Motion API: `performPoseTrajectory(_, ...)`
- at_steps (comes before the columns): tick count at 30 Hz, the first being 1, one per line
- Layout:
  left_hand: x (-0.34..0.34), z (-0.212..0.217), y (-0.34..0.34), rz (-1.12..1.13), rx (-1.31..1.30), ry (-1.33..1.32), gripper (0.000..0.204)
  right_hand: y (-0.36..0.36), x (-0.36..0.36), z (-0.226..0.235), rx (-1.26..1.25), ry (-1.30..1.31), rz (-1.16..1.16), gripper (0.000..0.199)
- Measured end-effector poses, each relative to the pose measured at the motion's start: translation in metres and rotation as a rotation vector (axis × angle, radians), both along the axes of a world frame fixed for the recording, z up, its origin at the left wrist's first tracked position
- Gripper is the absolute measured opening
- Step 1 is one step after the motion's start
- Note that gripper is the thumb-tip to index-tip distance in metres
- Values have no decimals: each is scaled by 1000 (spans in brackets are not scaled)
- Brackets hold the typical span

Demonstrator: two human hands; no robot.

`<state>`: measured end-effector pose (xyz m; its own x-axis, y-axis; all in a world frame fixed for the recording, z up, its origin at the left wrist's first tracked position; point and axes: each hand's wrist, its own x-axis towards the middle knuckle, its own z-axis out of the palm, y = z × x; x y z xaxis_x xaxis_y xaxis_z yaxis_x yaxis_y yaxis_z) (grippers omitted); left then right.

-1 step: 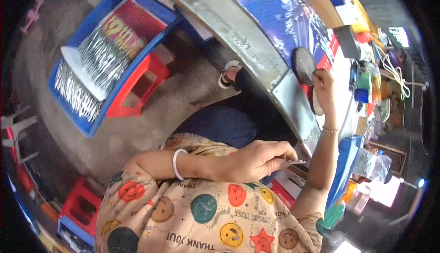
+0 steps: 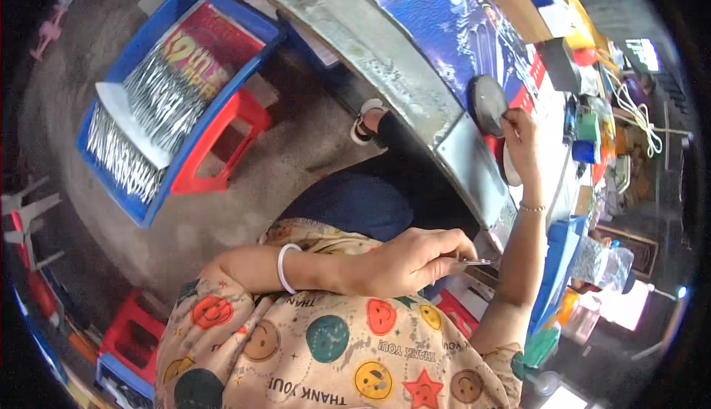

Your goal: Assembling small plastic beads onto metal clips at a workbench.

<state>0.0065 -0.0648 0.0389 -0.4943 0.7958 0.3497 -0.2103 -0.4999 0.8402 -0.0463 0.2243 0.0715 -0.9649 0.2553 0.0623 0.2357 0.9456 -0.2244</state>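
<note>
My left hand (image 2: 415, 262), with a white bangle on its wrist, is closed in front of my body. Between thumb and fingers it pinches a slim shiny metal piece (image 2: 476, 262), its tip pointing right; its exact kind is unclear. My right hand (image 2: 524, 146) reaches out over the bench, wearing a beaded bracelet. Its thumb and fingertips are pressed together at the edge of a round dark dish (image 2: 489, 105); whatever they hold is too small to make out. A second, paler round dish (image 2: 512, 166) lies partly behind that hand. Thin silvery pieces are scattered on the blue printed sheet (image 2: 433, 20) beyond.
A blue crate (image 2: 259, 54) with many slim silvery metal pieces rests on a red stool (image 2: 241, 124) at left. The worn metal bench edge (image 2: 385, 57) runs diagonally. Cluttered boxes and a white cable (image 2: 637, 116) fill the right; another red stool (image 2: 133, 335) stands lower left.
</note>
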Motion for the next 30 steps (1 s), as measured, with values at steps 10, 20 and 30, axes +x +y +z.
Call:
performPoseTrajectory(10, -12, 3, 19, -122, -155, -129, 14, 12, -30, -7, 47, -86, 199, 13)
performPoseTrajectory(20, -21, -8, 36, -200, -237, -100, 19, 24, -52, -4, 42, -271, 311, 14)
performPoseTrajectory(30, -40, 8, 40, -162, -353, -260, 19, 33, -21, 7, -637, 69, 45, 3)
